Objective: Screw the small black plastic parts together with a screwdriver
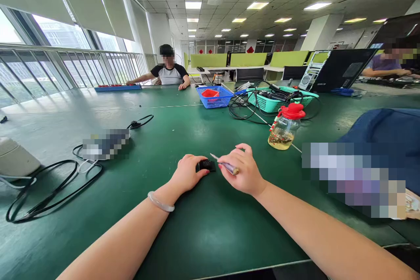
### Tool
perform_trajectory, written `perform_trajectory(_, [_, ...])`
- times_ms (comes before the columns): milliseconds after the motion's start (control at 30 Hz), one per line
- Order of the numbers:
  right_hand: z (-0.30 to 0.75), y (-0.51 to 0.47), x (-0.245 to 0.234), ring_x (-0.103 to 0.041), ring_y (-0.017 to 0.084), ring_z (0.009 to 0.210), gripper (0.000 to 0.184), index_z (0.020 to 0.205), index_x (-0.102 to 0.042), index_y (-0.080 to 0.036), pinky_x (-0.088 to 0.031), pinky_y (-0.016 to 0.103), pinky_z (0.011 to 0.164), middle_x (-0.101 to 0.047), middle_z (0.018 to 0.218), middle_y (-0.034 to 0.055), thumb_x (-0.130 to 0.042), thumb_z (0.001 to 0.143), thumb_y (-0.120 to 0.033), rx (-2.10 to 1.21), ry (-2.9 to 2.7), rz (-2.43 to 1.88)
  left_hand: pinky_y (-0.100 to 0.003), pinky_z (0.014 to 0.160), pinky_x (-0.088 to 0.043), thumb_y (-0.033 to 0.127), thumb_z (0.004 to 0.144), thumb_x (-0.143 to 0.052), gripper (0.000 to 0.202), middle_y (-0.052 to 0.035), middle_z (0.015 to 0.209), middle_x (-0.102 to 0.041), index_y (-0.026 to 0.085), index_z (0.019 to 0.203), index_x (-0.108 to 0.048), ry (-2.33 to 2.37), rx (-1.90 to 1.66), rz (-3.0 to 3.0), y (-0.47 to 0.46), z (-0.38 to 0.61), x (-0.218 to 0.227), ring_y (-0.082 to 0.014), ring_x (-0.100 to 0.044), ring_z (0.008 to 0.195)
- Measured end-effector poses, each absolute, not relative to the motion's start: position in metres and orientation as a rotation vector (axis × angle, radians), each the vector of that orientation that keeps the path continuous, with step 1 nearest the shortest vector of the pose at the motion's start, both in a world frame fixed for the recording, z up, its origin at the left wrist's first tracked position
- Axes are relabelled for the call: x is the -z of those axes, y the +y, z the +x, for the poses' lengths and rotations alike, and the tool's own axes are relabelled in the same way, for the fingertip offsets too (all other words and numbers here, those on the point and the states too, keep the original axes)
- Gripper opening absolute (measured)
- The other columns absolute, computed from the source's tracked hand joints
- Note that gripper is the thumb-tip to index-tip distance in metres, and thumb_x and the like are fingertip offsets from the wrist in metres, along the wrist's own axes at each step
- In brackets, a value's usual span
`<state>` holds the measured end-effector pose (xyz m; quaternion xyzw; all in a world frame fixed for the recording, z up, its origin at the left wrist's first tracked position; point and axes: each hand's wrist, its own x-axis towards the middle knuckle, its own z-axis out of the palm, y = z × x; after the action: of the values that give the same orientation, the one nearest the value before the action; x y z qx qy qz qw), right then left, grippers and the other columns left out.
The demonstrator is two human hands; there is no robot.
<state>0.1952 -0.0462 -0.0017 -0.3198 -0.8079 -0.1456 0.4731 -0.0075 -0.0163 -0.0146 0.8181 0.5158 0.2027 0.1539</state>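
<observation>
On the green tabletop (200,232), my left hand (187,173) is closed around a small black block-like part (206,166), holding it down flat. Its fingers and thumb cover much of the part, so I cannot tell its exact kind. My right hand (244,170) grips a slim pointed tool (230,168) with a greyish handle and a brass-coloured end. The tool's tip points left, just above the black part; whether they touch I cannot tell.
A jar with a red lid (285,129) stands ahead right, near a teal basket of cables (262,104) and a blue basket (215,101). Black cables (49,203) lie left. A dark blue bag (390,133) lies right. One person (169,72) sits across the table, another far right.
</observation>
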Motion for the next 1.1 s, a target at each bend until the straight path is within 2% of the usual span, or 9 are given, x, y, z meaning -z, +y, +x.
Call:
perform_trajectory(233, [0.182,-0.058,0.005,-0.049,0.012,0.061,0.006,0.081,-0.057,-0.021,-0.035,0.041,0.092,-0.058,0.062,-0.0048,-0.053,0.081,-0.016,0.532,-2.201,-0.462,-0.044,0.104,-0.04,0.026,0.079,-0.064,0.027,-0.0027,0.113,-0.071,0.024,0.105,-0.068,1.466,-0.648,2.363,-0.016,-0.007,0.018,-0.0273,-0.052,0.116])
perform_trajectory(633, [0.185,-0.055,0.007,-0.043,0.013,0.061,0.011,0.077,-0.058,-0.02,-0.034,0.043,0.096,-0.053,0.06,-0.0034,-0.048,0.08,-0.02,0.641,-2.354,-0.339,-0.045,0.104,-0.04,0.027,0.079,-0.063,0.026,-0.0028,0.114,-0.069,0.024,0.105,-0.067,1.448,-0.672,2.407,-0.013,-0.008,0.024,-0.0275,-0.051,0.115])
perform_trajectory(867, [0.189,-0.056,0.001,-0.041,0.014,0.063,0.012,0.082,-0.061,-0.019,-0.031,0.045,0.099,-0.053,0.063,-0.0025,-0.049,0.081,-0.021,0.76,-2.466,-0.339,-0.045,0.104,-0.039,0.028,0.08,-0.061,0.027,-0.0039,0.116,-0.068,0.022,0.107,-0.066,1.47,-0.646,2.407,-0.013,-0.008,0.025,-0.0273,-0.05,0.117])
perform_trajectory(1100, [0.197,-0.057,-0.01,-0.041,0.014,0.063,0.009,0.079,-0.061,-0.019,-0.029,0.046,0.102,-0.052,0.062,-0.0028,-0.053,0.08,-0.02,0.762,-2.501,-0.372,-0.045,0.103,-0.04,0.031,0.082,-0.06,0.026,-0.0048,0.116,-0.067,0.023,0.107,-0.065,1.471,-0.631,2.417,-0.013,-0.009,0.025,-0.0273,-0.05,0.118])
